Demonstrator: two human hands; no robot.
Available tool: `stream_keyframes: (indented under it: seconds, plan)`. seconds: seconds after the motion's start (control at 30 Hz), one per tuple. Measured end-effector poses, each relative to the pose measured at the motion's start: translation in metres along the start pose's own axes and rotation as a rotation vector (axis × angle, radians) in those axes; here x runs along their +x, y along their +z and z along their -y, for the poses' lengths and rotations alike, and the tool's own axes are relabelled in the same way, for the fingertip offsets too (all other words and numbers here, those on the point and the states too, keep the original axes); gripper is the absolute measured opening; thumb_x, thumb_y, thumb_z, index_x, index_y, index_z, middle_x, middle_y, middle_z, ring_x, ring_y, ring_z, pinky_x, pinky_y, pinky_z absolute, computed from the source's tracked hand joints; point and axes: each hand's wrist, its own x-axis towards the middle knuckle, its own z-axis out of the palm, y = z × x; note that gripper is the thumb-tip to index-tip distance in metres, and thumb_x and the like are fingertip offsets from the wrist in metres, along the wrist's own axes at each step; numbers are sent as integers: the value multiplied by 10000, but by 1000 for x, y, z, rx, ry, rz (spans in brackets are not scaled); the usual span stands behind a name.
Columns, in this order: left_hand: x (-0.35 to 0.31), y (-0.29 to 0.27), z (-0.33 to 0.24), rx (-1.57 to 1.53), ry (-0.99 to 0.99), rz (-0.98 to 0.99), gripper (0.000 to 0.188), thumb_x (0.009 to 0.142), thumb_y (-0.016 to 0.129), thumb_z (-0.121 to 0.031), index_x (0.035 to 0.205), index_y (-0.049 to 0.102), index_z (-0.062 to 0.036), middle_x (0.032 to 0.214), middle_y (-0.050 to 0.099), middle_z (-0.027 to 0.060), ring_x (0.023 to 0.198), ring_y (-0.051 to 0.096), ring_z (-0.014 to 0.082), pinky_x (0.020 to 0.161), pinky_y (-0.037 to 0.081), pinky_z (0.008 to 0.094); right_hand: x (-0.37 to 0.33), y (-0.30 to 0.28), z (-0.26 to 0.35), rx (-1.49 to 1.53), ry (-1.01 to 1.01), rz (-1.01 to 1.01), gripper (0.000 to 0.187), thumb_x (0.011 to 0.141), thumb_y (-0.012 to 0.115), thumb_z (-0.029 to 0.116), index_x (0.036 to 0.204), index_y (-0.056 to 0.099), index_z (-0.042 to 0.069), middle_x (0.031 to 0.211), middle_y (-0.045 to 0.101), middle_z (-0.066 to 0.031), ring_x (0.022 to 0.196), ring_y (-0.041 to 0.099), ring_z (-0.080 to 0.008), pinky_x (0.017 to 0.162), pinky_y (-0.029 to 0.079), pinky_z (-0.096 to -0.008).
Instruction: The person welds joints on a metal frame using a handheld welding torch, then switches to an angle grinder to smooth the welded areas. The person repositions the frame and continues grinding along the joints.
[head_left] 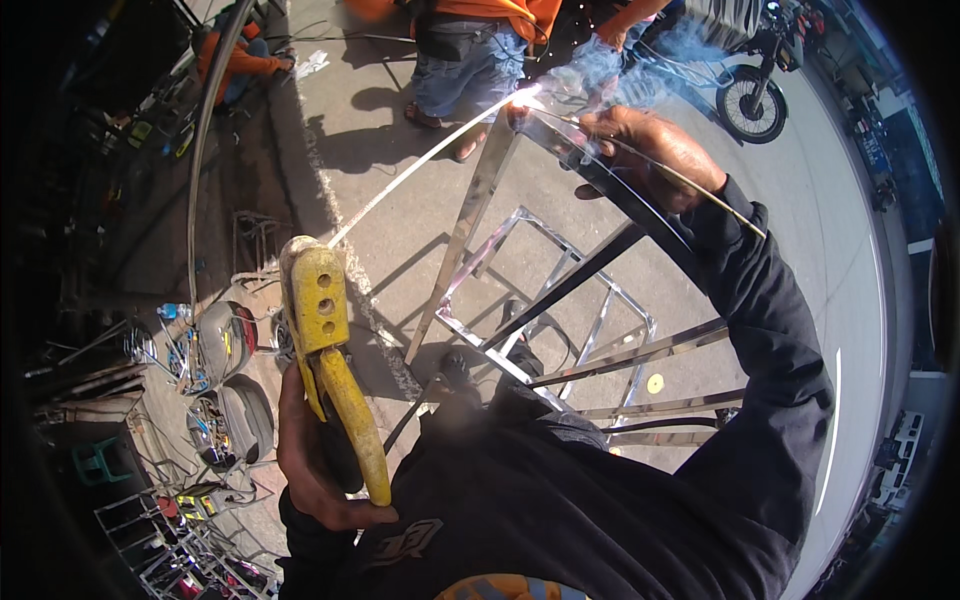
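Observation:
My left hand (312, 470) is wrapped round a yellow welding electrode holder (320, 305). A pale, straight welding rod (425, 160) runs from its jaw up to the right. The rod's tip meets the top corner of a metal tube frame (590, 165) in a bright arc (525, 95), with bluish smoke drifting to the right. Close to that corner, my right hand (665, 155) has its fingers closed on a thin metal rod (690, 183), which slants from near the arc back over my sleeve. Glare hides the joint itself.
People in orange tops (490, 20) stand just beyond the arc; another person (235, 60) crouches far left. A motorcycle (755, 100) is parked at the far right beside the road. Tool bags (240, 420), cables and metal racks lie at left. A cable (195, 200) hangs on the left.

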Motion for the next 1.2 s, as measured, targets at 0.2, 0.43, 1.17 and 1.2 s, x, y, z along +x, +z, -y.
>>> stream_keyframes:
  seconds: [0.2,0.43,1.17,1.2]
  plan:
    - [2,-6,4,-12,32,49,1579,383,1009,-398,1565,109,136,1531,387,261,1423,408,344,1200,286,431,11,-6,-4,-22,-17,-21,378,970,641,310,1162,659,-15,1003,670,-109,911,696,-217,814,602,-461]
    - [3,-4,5,-36,14,52,1560,393,997,-374,1565,108,142,1534,381,258,1429,398,339,1204,275,420,9,-8,-6,21,-14,2,430,935,642,337,1182,625,-14,1005,677,-134,954,704,-261,854,613,-535]
    - [3,1,3,-1,17,56,1562,405,998,-416,1570,113,133,1537,377,258,1434,392,336,1205,278,418,4,-4,-1,-34,-19,11,420,976,635,330,1201,611,-24,1069,663,-168,1003,703,-257,861,620,-513]
    - [3,2,3,-9,18,54,1558,409,997,-413,1570,113,132,1536,377,258,1434,392,335,1204,279,417,5,-5,-1,-53,-17,25,445,978,641,340,1218,597,-32,1096,657,-175,1003,702,-258,868,620,-518]
